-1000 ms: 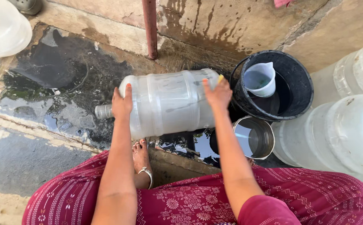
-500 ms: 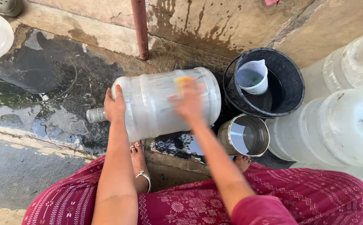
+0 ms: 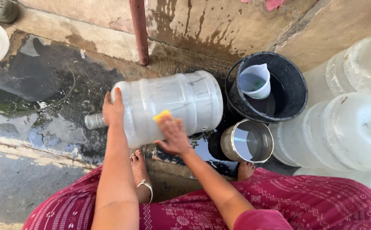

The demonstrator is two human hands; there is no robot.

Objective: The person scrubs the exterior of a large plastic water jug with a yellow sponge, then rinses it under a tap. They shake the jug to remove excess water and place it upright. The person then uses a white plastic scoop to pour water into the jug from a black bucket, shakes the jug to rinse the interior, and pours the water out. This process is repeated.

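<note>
The jug is laid on its side on the wet ground, neck toward the left, near the wall's foot beside the red pipe. It is steadied at the shoulder by the left hand, pressed flat with fingers together, while a yellow sponge is pinched in the right hand, which has been drawn from the base back to the near side, so scrubbing is judged under way. At right, a bucket holding a mug and a steel pot are set.

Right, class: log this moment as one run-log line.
left hand: steadies water jug at shoulder | right hand: presses yellow sponge on jug side | jug: lying on wet floor
</note>
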